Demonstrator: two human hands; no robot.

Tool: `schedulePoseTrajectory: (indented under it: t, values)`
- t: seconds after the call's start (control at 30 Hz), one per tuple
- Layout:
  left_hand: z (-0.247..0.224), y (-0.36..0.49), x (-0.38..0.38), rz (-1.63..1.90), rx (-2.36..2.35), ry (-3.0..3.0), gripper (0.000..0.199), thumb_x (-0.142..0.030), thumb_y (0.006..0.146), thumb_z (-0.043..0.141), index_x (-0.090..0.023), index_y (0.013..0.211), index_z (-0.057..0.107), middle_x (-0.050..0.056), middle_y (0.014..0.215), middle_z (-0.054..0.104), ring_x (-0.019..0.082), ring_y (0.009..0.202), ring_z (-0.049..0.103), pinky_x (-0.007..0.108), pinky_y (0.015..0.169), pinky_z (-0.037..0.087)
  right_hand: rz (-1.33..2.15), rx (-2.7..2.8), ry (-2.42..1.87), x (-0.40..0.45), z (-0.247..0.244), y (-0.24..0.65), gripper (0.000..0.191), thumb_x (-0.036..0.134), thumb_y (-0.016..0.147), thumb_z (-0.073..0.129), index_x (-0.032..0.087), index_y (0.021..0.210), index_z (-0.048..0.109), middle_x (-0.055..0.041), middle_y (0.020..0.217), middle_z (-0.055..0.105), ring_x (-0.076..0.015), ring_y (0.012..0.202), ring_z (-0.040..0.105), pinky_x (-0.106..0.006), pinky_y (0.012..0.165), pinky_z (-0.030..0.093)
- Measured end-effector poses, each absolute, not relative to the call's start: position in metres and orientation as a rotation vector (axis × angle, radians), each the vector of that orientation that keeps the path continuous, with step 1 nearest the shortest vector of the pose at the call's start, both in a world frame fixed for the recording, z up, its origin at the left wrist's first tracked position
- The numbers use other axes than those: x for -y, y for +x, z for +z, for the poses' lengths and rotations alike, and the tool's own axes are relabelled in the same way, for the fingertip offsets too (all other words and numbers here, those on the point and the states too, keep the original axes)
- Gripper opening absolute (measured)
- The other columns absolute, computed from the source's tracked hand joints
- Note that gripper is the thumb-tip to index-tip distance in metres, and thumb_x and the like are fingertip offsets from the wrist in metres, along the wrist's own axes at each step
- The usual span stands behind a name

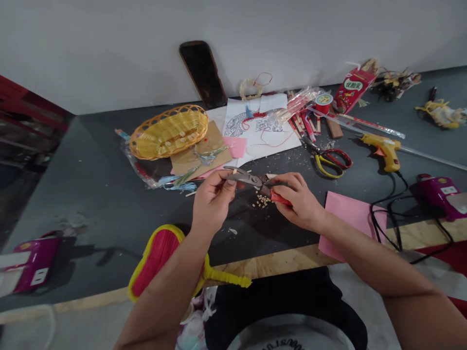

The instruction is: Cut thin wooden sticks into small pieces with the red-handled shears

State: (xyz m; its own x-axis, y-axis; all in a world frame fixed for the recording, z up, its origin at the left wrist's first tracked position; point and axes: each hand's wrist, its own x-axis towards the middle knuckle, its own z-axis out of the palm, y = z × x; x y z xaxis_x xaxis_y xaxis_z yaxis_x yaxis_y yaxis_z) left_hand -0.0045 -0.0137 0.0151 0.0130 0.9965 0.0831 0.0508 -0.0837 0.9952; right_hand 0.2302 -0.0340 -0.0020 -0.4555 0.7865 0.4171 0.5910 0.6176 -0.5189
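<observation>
My right hand (301,201) is closed round the red handles of a pair of scissors (251,180), whose blades are parted and point left. My left hand (211,204) pinches a thin pale stick (235,171), probably wood, at the blades; most of it is hidden by the fingers. Below the scissors, several small cut pale bits (263,201) lie scattered on the dark table (120,209). A yellow wicker basket (170,133) stands beyond my left hand, with a few small pale pieces in it.
Second scissors (331,163) and a yellow glue gun (385,148) lie to the right. Black cable (390,209) crosses pink paper (350,218). A red-and-yellow fuzzy item (160,262) sits by my left forearm. Printed paper (262,124), a phone (202,73) and a drink carton (353,90) are behind.
</observation>
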Motion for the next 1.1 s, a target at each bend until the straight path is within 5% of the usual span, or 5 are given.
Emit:
schedulePoseTrajectory:
  t: [0.33, 0.57, 0.8, 1.1]
  values:
    - [0.016, -0.006, 0.015, 1.134, -1.294, 1.46, 0.023, -0.042, 0.09, 0.067, -0.02, 0.095, 0.071, 0.003, 0.074, 0.07, 0.012, 0.057, 0.056, 0.022, 0.049, 0.038, 0.374, 2.229, -1.041, 0.034, -0.005, 0.229, 0.024, 0.012, 0.089, 0.054, 0.023, 0.11, 0.06, -0.0158, 0.148, 0.045, -0.0337, 0.141, 0.038, -0.058, 0.108, 0.044]
    - [0.017, -0.005, 0.014, 1.156, -1.267, 1.476, 0.014, -0.034, 0.089, 0.068, -0.02, 0.09, 0.071, 0.0, 0.067, 0.065, 0.012, 0.056, 0.057, 0.022, 0.051, 0.041, 0.403, 2.287, -1.089, 0.035, -0.003, 0.229, 0.026, 0.015, 0.086, 0.059, 0.022, 0.111, 0.058, -0.0168, 0.148, 0.05, -0.0347, 0.133, 0.047, -0.056, 0.105, 0.044]
    - [0.023, -0.002, 0.018, 1.178, -1.297, 1.549, 0.014, -0.032, 0.086, 0.07, -0.019, 0.083, 0.073, 0.001, 0.07, 0.068, 0.013, 0.06, 0.061, 0.022, 0.054, 0.046, 0.445, 2.261, -1.097, 0.037, 0.0, 0.228, 0.073, 0.016, 0.08, 0.057, 0.017, 0.149, 0.032, -0.0182, 0.144, 0.052, -0.0334, 0.131, 0.046, -0.055, 0.108, 0.041]
    - [0.037, 0.007, 0.026, 1.157, -1.355, 1.623, 0.012, -0.022, 0.084, 0.066, -0.02, 0.076, 0.074, 0.004, 0.081, 0.076, 0.016, 0.072, 0.068, 0.026, 0.065, 0.052, 0.462, 2.295, -1.11, 0.035, -0.001, 0.229, 0.067, 0.033, 0.089, 0.061, 0.023, 0.15, 0.035, -0.016, 0.136, 0.053, -0.0325, 0.125, 0.051, -0.054, 0.106, 0.044]
